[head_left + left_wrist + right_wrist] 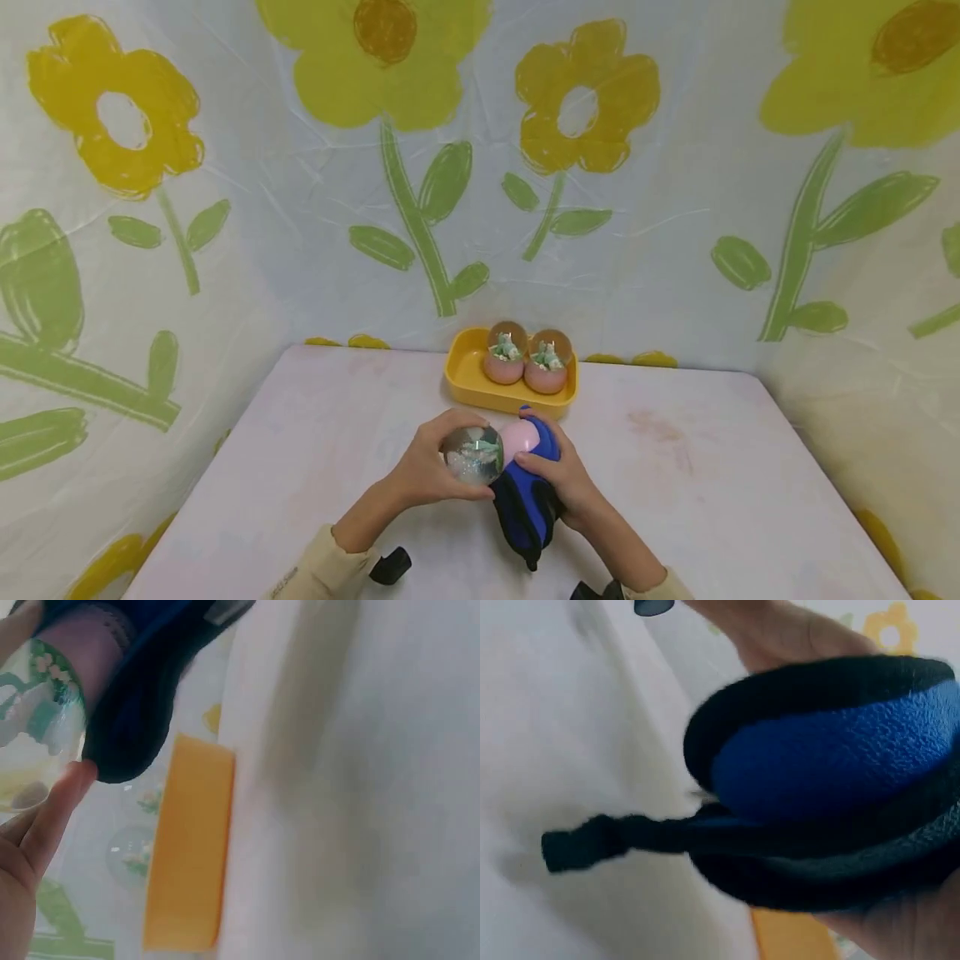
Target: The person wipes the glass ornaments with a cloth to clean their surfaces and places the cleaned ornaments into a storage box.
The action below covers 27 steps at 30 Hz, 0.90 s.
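Observation:
A snow globe (472, 456) lies tilted on its side above the table, its clear dome to the left and its pink base to the right. My left hand (423, 467) grips the dome between thumb and fingers. A blue fleecy cloth (528, 500) with black edging is wrapped partly around the pink base. Through this cloth, my right hand (566, 479) holds the base, its thumb across the front. The right wrist view shows the folded cloth (817, 757) with a black strap-like end hanging out. Figures and small flowers show inside the globe (45, 712) in the left wrist view.
Behind the hands, a yellow tray (510, 399) stands on the white table (697, 500). Two more snow globes, one left (504, 372) and one right (546, 379), stand upright in it on pink bases. A flower-printed cloth wall (300, 250) surrounds the table.

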Motion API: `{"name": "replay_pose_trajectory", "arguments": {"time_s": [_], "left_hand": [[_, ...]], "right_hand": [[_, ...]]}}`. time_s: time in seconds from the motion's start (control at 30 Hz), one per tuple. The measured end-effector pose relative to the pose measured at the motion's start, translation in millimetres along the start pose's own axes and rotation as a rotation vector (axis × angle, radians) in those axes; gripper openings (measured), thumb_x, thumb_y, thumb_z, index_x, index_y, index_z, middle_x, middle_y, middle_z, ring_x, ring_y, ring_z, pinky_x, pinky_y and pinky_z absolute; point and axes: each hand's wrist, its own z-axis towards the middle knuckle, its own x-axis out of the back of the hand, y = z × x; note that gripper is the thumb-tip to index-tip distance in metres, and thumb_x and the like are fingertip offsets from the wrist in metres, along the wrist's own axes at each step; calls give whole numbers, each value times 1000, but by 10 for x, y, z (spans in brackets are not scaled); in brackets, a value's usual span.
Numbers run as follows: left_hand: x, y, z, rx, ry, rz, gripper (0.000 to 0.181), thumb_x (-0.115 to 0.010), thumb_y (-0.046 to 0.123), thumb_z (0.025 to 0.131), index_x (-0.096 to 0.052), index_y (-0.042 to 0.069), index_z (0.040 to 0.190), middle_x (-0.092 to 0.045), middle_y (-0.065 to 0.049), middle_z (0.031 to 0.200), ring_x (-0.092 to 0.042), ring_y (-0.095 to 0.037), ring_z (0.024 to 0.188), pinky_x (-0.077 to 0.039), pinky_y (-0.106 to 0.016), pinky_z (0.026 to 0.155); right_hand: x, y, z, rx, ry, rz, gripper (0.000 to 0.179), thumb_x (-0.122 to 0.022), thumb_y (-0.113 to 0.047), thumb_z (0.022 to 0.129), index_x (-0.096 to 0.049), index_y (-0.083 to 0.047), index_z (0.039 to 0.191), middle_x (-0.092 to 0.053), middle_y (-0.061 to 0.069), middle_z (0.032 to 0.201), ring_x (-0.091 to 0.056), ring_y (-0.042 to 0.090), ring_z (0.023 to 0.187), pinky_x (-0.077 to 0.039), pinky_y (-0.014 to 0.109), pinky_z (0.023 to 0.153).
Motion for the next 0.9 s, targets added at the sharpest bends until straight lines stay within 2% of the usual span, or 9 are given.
{"name": "replay_pose_trajectory", "arguments": {"time_s": [0.07, 0.1, 0.27, 0.4, 0.5, 0.6, 0.73, 0.8, 0.9], "left_hand": [[-14, -54, -7, 42, 13, -36, 76, -94, 2, 55, -54, -3, 119, -61, -16, 113, -59, -23, 100, -54, -40, 83], [-29, -93, -22, 97, 26, -65, 74, -93, 1, 56, -55, -3, 120, -62, -14, 114, -59, -24, 100, -53, -40, 82], [-102, -265, -138, 490, 46, -328, 60, -83, 7, 73, -56, 1, 126, -59, -10, 118, -58, -25, 97, -57, -38, 71], [-86, -269, -148, 752, -27, -589, 54, -72, 25, 85, -53, 3, 131, -62, -11, 110, -66, -28, 81, -56, -37, 53], [-49, -248, -138, 862, -85, -721, 56, -65, 34, 89, -50, 2, 132, -66, -15, 100, -68, -30, 68, -54, -29, 50], [-37, -236, -123, 874, -76, -726, 54, -65, 33, 90, -50, 2, 132, -66, -16, 98, -69, -31, 66, -54, -27, 51], [-67, -245, -129, 787, 10, -560, 51, -76, 22, 83, -56, 10, 128, -61, -13, 110, -67, -32, 81, -56, -40, 54], [-86, -256, -147, 701, 33, -448, 55, -83, 19, 76, -59, 15, 125, -58, -10, 116, -63, -29, 91, -57, -43, 58], [-102, -224, -173, 487, 13, -228, 63, -90, 23, 68, -60, 22, 123, -60, -3, 119, -60, -25, 98, -57, -41, 69]], "right_hand": [[-25, 0, -16, 79, 37, -62, 65, -69, -19, 85, -39, -18, 142, -41, 15, 135, -48, 35, 109, -50, 44, 82], [-42, 7, -28, 132, 46, -96, 67, -72, -17, 84, -39, -16, 142, -42, 15, 136, -48, 36, 110, -50, 44, 83], [-122, 25, -137, 400, 98, -359, 74, -82, -11, 74, -42, -13, 136, -43, 11, 135, -50, 33, 111, -51, 42, 82], [-161, -58, -263, 664, 93, -582, 80, -89, -11, 63, -46, -9, 130, -39, 19, 135, -49, 32, 115, -52, 43, 85], [-158, -72, -289, 827, 58, -676, 83, -92, -11, 59, -47, -7, 128, -35, 29, 135, -46, 36, 119, -51, 45, 87], [-111, -4, -211, 804, 54, -661, 83, -92, -13, 60, -47, -8, 129, -36, 23, 137, -46, 34, 120, -51, 44, 88], [-32, 87, -77, 564, 60, -505, 81, -90, -11, 65, -46, -12, 133, -43, 11, 136, -49, 30, 115, -50, 44, 85], [-9, 97, -45, 409, 47, -391, 77, -87, -12, 69, -46, -15, 134, -45, 11, 135, -49, 31, 112, -49, 44, 84], [0, 63, -55, 157, -3, -154, 67, -77, -16, 80, -43, -15, 138, -44, 16, 133, -50, 33, 108, -50, 44, 82]]}}
